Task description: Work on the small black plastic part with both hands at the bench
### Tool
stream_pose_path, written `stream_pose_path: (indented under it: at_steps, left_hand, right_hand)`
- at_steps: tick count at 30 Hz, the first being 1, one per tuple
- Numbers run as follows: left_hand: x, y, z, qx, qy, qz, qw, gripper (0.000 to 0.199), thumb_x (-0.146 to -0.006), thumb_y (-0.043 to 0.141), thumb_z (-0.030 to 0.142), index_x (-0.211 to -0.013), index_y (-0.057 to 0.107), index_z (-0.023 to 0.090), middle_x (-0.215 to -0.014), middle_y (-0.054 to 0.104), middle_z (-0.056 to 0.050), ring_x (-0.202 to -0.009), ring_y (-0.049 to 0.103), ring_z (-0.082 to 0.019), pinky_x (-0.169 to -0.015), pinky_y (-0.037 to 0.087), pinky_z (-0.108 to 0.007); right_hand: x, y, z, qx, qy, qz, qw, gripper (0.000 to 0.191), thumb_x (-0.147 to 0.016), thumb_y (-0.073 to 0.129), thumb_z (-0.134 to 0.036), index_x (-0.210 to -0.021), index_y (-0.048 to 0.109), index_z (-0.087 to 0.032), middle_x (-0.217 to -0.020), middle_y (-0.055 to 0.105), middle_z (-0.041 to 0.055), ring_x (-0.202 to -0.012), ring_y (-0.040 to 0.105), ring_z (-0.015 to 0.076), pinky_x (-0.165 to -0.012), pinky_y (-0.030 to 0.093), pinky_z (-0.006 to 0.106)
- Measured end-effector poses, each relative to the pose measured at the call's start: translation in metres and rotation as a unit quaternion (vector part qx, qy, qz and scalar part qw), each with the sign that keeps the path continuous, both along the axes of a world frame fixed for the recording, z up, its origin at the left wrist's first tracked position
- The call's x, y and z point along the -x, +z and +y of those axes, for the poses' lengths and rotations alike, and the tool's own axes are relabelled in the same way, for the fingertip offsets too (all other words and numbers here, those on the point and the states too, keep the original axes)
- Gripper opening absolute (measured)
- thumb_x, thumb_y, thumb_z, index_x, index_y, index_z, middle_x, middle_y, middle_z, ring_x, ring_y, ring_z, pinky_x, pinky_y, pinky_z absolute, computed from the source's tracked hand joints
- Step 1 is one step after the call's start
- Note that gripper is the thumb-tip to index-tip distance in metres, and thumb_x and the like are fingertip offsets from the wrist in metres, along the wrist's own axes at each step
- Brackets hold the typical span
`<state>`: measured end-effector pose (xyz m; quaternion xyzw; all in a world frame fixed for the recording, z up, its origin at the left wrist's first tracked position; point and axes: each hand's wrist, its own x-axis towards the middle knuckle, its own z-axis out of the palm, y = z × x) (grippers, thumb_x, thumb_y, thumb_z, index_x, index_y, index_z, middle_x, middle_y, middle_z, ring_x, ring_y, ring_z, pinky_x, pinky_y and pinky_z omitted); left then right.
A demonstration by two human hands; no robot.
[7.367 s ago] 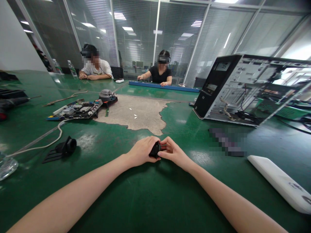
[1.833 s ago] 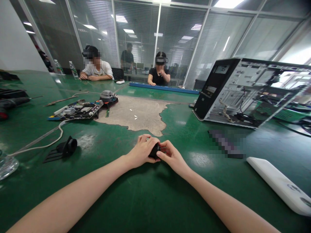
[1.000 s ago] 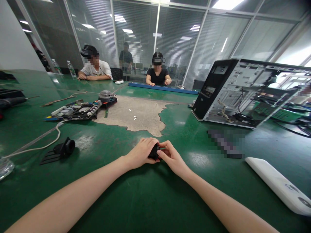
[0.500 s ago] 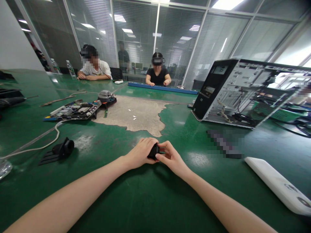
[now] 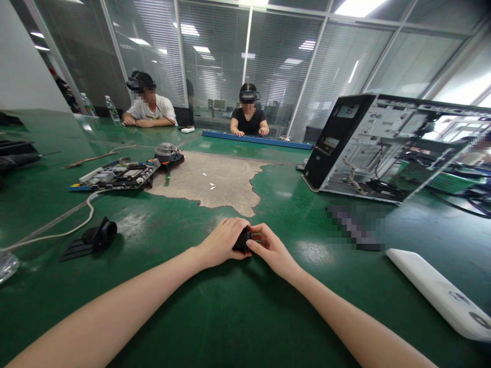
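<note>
Both of my hands meet around a small black boxy part (image 5: 241,240) just above the green table (image 5: 215,317). My left hand (image 5: 222,240) wraps over it from the left, with the fingers across its top. From the right, my right hand (image 5: 270,248) pinches its edge between thumb and fingertips. Much of the part is hidden by the fingers, so its exact kind cannot be made out. To the left lies a black plastic piece (image 5: 95,236) with a round end and slatted base.
An open computer case (image 5: 345,148) stands at the right, near a white power bank-like slab (image 5: 433,291) and a blurred-out object (image 5: 355,230). A circuit board (image 5: 118,175), a fan cooler (image 5: 167,152) and a cable (image 5: 90,207) lie left. Two people (image 5: 151,107) sit across the table.
Almost nothing differs. The black part and my right fingertips have shifted very slightly; my left hand keeps its place.
</note>
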<state>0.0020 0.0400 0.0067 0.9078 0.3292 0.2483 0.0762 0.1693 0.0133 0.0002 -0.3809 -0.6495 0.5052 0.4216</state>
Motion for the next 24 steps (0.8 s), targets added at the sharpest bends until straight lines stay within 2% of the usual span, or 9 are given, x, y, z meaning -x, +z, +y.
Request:
stream_pose_path:
  at_steps: [5,11,18,24]
  left_hand:
    - [0.0,0.0,-0.0002,-0.003,0.001,0.002,1.0,0.052,-0.064,0.064,0.029,-0.107,0.036,0.019,-0.107,0.051,-0.007,-0.095,0.048,-0.024,-0.081,0.034,-0.036]
    - [0.0004,-0.0001,0.0001,0.0,0.0,-0.003,1.0,0.052,-0.066,0.063,0.036,-0.107,0.036,0.02,-0.106,0.051,-0.007,-0.096,0.048,-0.024,-0.08,0.034,-0.036]
    - [-0.0004,-0.0002,0.0002,0.0,0.0,-0.004,1.0,0.05,-0.067,0.062,0.035,-0.107,0.037,0.02,-0.105,0.051,-0.006,-0.095,0.048,-0.024,-0.08,0.034,-0.036]
    - [-0.0002,-0.0007,0.0007,0.001,-0.001,-0.002,1.0,0.052,-0.064,0.065,0.031,-0.107,0.036,0.02,-0.106,0.05,-0.006,-0.094,0.048,-0.023,-0.08,0.034,-0.035]
  right_hand:
    - [-0.0006,-0.0012,-0.0027,-0.007,0.013,0.026,1.0,0.024,-0.073,0.058,-0.028,-0.092,0.044,-0.023,-0.094,0.05,0.0015,-0.092,0.051,0.0151,-0.072,0.049,0.027]
    - [0.0005,-0.0036,-0.0004,-0.005,-0.01,0.015,1.0,0.019,-0.076,0.054,-0.033,-0.09,0.045,-0.023,-0.087,0.051,-0.0002,-0.079,0.054,0.012,-0.066,0.048,0.025]
    - [0.0006,-0.0018,0.002,0.0,-0.033,-0.003,0.999,0.025,-0.074,0.057,-0.029,-0.095,0.045,-0.022,-0.097,0.05,0.003,-0.085,0.054,0.0139,-0.073,0.047,0.029]
    - [-0.0014,0.001,-0.002,0.004,0.009,0.02,1.0,0.025,-0.071,0.061,-0.028,-0.089,0.044,-0.022,-0.092,0.051,0.0014,-0.091,0.053,0.0159,-0.071,0.049,0.029]
